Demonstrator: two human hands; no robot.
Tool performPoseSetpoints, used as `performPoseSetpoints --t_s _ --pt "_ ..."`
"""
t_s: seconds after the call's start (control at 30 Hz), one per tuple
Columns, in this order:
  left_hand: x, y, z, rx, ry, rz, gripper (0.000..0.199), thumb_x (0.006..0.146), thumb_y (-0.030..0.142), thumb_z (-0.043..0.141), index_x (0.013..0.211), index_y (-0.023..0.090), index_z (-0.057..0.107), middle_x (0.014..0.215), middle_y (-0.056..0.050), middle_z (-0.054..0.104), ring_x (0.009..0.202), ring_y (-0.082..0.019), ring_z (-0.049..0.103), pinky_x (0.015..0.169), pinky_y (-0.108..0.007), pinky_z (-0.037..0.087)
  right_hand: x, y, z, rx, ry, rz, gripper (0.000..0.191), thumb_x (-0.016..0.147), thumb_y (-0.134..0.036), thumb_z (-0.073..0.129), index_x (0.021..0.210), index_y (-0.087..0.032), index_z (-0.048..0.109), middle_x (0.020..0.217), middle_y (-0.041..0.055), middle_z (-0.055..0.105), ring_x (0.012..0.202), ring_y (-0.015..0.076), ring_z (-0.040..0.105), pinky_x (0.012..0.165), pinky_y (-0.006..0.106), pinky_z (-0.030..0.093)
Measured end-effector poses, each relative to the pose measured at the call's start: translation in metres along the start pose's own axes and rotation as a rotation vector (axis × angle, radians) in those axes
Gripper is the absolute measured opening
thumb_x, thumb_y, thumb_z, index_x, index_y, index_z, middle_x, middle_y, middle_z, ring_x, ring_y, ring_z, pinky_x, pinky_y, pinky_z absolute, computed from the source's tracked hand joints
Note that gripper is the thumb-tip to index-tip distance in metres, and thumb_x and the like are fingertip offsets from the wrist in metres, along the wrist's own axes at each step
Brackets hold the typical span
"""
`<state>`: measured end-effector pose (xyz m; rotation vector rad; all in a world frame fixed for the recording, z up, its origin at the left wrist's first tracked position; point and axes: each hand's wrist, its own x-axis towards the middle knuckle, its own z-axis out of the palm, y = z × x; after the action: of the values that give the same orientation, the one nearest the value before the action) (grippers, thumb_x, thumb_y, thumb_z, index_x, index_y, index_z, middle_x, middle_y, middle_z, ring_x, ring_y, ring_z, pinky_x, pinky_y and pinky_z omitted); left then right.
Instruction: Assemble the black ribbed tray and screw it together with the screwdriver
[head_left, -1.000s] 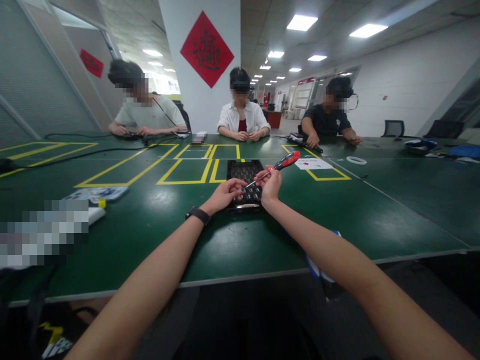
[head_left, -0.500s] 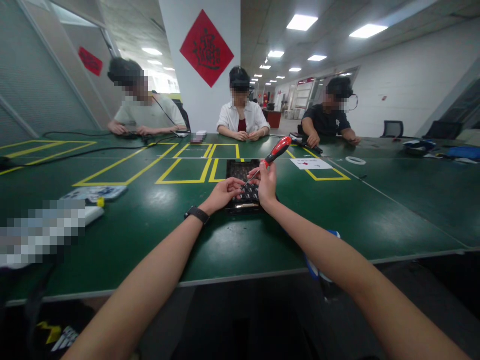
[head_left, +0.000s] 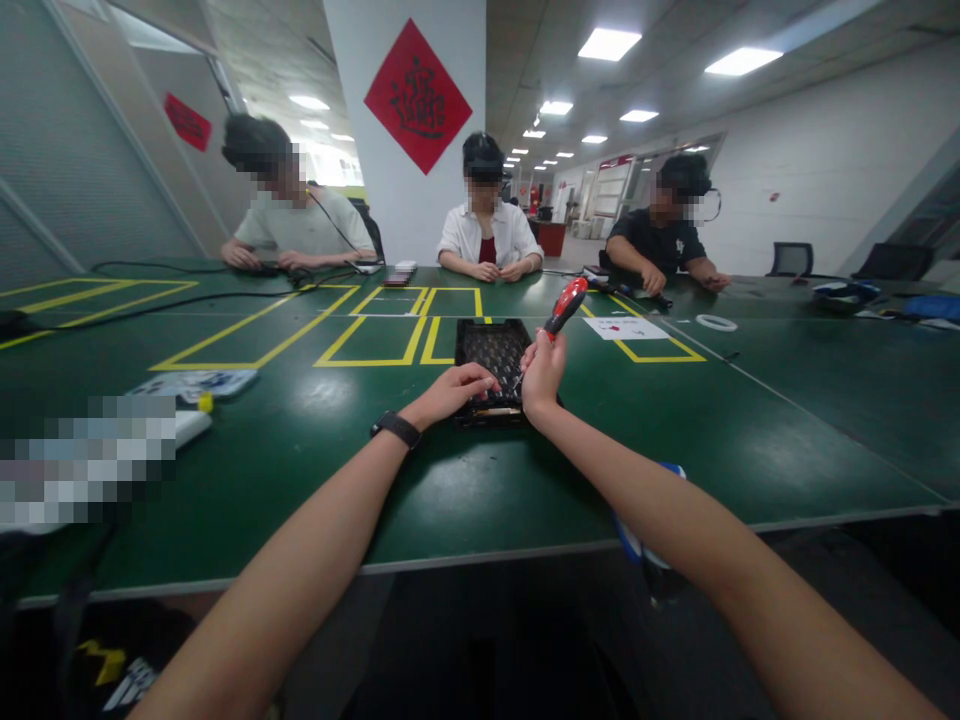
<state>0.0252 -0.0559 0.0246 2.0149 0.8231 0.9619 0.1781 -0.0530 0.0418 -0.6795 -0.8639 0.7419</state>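
A black tray-like case [head_left: 491, 350] with rows of small dark compartments or parts lies on the green table, in front of me. My right hand [head_left: 543, 372] is closed round a screwdriver [head_left: 566, 308] with a red and black handle, at the case's right edge; the handle points up and to the right. My left hand [head_left: 459, 390], below a black wristband, rests at the case's lower left, fingers reaching over its near part. Whether the left fingertips pinch something small is too fine to make out.
Yellow tape outlines mark the green table [head_left: 337, 430]. A white paper [head_left: 626, 328] and a white ring [head_left: 717, 323] lie to the right, a pale device [head_left: 187, 425] to the left. Three people sit across the table.
My right hand has moved slightly right, and the screwdriver shaft has come away from the left fingers and stands more upright. More of the case's inside shows between my hands.
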Motion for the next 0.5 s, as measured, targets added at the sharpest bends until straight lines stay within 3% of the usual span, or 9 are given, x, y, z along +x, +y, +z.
performPoseSetpoints --t_s 0.5 --pt "-0.002 0.012 0.002 0.165 -0.04 0.041 0.043 0.089 0.047 0.043 0.088 0.015 0.071 0.091 -0.006 0.062 0.072 -0.013 0.056 0.075 -0.028 0.045 0.001 0.004 0.0 -0.044 -0.024 0.017 0.022 0.086 -0.044 0.044 0.089 -0.022 0.046 0.053 -0.0104 0.034 0.04 0.0044 0.031 0.039 0.016 0.027"
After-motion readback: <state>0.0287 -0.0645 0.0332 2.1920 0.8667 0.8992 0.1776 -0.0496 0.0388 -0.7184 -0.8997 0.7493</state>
